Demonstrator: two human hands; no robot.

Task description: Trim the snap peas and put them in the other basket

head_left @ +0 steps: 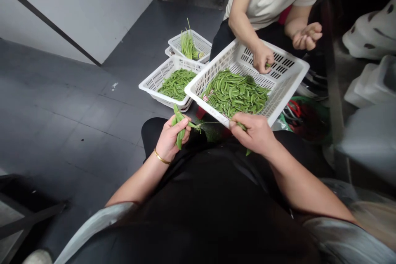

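My left hand [173, 137] is closed around a few green pea pods [180, 136], their ends sticking out past the thumb. A thin string [213, 122] stretches from these pods across to my right hand [254, 132]. That hand is also closed, with pods [240, 125] partly showing at its fingertips; the rest is hidden by the fingers. Just beyond both hands a large white slotted basket [286, 107] stands tilted, with a heap of pea pods [235, 93] in it. My right hand is close to its near rim.
Opposite me a person's hand [262, 58] reaches into the large basket; their other hand [307, 36] is raised. A smaller basket [148, 84] of pods stands left, and behind it another basket [204, 41] with long green stems [188, 45]. White tubs [371, 78] stand right.
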